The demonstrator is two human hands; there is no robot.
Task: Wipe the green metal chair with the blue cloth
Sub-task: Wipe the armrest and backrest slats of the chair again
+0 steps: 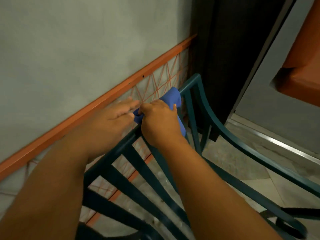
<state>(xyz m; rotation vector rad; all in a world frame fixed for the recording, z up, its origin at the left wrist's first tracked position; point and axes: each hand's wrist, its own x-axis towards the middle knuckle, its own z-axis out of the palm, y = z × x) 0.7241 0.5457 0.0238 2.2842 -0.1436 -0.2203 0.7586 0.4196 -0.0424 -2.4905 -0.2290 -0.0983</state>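
Note:
The green metal chair [218,125] fills the lower middle of the head view, its slatted back running from bottom left up to a corner near the centre. A blue cloth [171,97] is draped over the top rail of the chair back. My right hand [159,122] is closed on the cloth and presses it onto the rail. Just to its left, my left hand [121,113] hovers with fingers stretched out flat, their tips close to the cloth's left end; it grips nothing.
A grey wall [78,49] with an orange rail [97,108] and orange cords runs close behind the chair back. A dark panel [225,49] stands at the right of the chair. An orange seat [301,66] shows at the upper right. Tiled floor lies below.

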